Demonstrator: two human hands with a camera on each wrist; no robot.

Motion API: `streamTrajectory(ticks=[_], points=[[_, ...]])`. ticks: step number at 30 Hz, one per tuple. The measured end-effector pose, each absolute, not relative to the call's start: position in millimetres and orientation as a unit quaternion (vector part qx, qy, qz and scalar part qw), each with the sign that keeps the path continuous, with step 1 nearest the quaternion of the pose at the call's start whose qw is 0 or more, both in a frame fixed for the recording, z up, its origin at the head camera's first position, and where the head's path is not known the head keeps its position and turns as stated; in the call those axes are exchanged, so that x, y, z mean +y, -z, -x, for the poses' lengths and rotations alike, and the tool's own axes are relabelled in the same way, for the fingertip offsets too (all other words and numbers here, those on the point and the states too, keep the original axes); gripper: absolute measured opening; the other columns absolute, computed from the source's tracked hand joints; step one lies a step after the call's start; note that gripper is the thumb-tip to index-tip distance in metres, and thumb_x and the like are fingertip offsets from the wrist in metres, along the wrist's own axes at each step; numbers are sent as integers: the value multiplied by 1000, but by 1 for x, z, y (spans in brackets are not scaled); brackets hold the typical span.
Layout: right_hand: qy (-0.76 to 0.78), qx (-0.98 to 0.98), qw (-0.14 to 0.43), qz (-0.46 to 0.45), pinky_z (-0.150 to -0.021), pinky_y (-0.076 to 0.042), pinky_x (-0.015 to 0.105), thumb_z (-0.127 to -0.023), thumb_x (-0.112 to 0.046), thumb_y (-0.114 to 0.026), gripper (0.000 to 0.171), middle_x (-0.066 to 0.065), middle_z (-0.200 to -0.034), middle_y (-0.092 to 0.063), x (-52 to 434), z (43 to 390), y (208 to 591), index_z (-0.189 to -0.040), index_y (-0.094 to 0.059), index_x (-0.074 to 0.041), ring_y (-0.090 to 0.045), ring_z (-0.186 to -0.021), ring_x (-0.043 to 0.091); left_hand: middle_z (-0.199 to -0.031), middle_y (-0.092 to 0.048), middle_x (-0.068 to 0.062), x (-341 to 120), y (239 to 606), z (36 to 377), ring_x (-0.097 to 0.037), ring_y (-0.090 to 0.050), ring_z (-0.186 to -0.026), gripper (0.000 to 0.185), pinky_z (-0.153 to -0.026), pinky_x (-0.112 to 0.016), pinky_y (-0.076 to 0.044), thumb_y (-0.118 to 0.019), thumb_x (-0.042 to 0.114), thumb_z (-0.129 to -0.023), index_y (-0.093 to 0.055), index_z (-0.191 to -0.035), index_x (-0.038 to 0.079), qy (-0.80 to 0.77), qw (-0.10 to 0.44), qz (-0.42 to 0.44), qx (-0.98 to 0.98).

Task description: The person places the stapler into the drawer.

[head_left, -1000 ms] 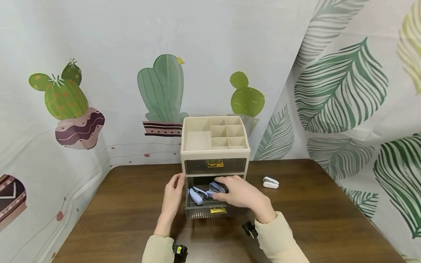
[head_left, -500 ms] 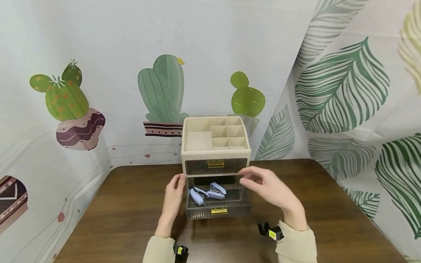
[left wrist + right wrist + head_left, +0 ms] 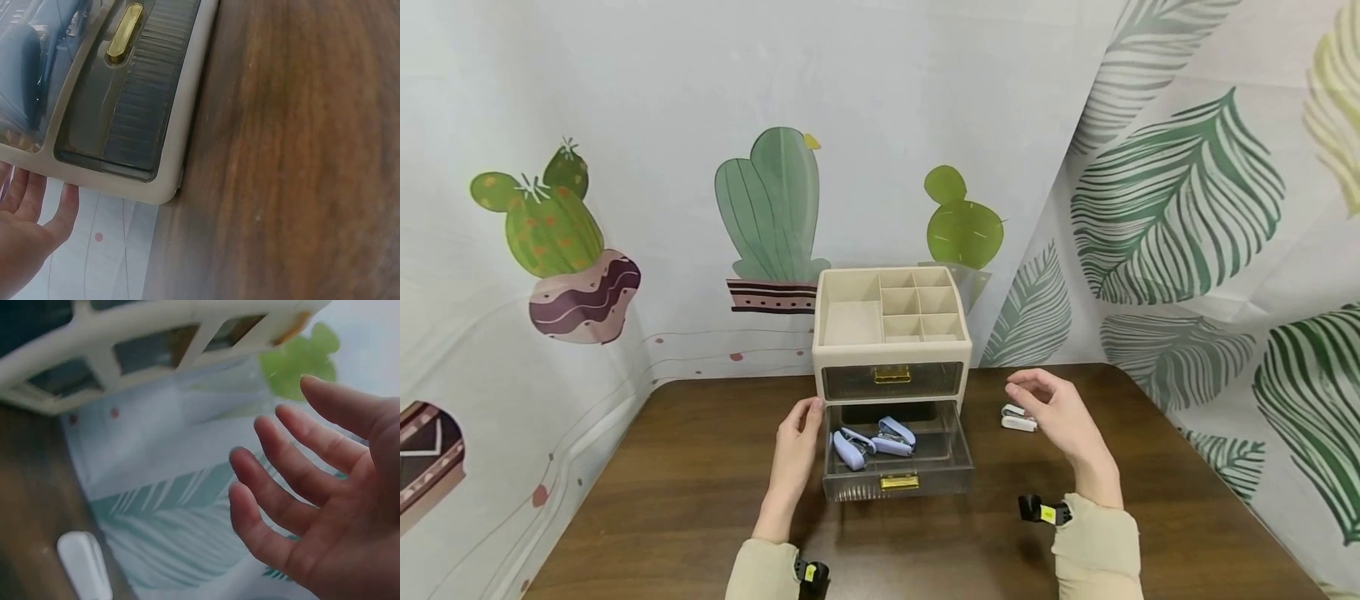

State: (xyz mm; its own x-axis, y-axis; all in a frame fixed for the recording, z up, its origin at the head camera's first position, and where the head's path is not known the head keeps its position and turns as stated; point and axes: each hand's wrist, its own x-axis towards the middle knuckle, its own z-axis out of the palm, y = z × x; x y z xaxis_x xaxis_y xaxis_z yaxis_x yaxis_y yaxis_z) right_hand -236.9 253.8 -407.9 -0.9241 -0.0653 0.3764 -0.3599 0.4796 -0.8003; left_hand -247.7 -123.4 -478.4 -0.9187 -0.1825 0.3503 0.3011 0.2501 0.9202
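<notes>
A cream desktop organizer (image 3: 892,354) stands at the back of the table, its smoky clear drawer (image 3: 951,481) pulled out. Two light-blue staplers, a left stapler (image 3: 850,448) and a right stapler (image 3: 895,437), lie in that drawer. My left hand (image 3: 796,442) rests its fingertips against the organizer's left side; in the left wrist view its fingers (image 3: 65,212) reach the cream edge. To the right, my right hand (image 3: 1067,421) hovers beside a white stapler (image 3: 1018,422), fingers loosely bent and holding nothing. The right wrist view shows the same white stapler (image 3: 84,565) below that hand.
Above the pulled-out drawer is a closed drawer with a gold handle (image 3: 892,376). Small open compartments (image 3: 919,302) divide the organizer's top. The brown wooden table (image 3: 685,492) meets a printed cloth backdrop (image 3: 880,125) at its back edge.
My right hand has left the right light-blue stapler inside the drawer and moved right, out to the white stapler. The left hand has stayed at the organizer's side.
</notes>
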Motion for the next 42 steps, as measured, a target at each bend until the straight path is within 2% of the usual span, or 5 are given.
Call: streamTrajectory(ticks=[5, 15, 22, 31, 42], points=[[-447, -874, 161, -98, -73, -47, 28, -95, -19, -66, 24, 13, -101, -67, 265, 251, 420, -112, -65, -1, -59, -91, 24, -110, -67, -8, -124, 478, 248, -19, -57, -102, 37, -90, -36, -43, -53, 39, -101, -67, -114, 7, 610, 202, 40, -765], [-345, -926, 117, -96, -90, -42, 56, -92, -15, -68, 34, 23, -121, -60, 272, 284, 448, -121, -60, 1, -53, -113, 43, -110, -67, -8, -125, 476, 250, -19, -57, -101, 36, -90, -36, -43, -53, 38, -102, -67, -115, 7, 606, 203, 36, -768], [-281, -948, 92, -121, -98, -34, 62, -86, -10, -71, 46, 30, -129, -52, 262, 301, 463, -127, -56, 4, -42, -122, 52, -112, -66, -9, -125, 474, 249, -20, -56, -105, 37, -93, -39, -41, -53, 39, -101, -66, -115, 6, 613, 195, 37, -764], [-213, -974, -12, -74, -93, -32, 69, -87, -13, -73, 61, 31, -140, -41, 262, 308, 468, -140, -46, 1, -33, -126, 54, -113, -66, -8, -122, 476, 249, -19, -56, -106, 38, -94, -40, -41, -53, 40, -101, -67, -115, 7, 614, 188, 39, -765], [-176, -978, -37, -109, -94, -41, 56, -84, -4, -70, 51, 29, -124, -54, 269, 317, 482, -130, -53, 8, -48, -117, 49, -112, -66, -8, -124, 480, 249, -18, -56, -104, 36, -93, -36, -42, -52, 36, -102, -66, -116, 6, 620, 185, 39, -762]])
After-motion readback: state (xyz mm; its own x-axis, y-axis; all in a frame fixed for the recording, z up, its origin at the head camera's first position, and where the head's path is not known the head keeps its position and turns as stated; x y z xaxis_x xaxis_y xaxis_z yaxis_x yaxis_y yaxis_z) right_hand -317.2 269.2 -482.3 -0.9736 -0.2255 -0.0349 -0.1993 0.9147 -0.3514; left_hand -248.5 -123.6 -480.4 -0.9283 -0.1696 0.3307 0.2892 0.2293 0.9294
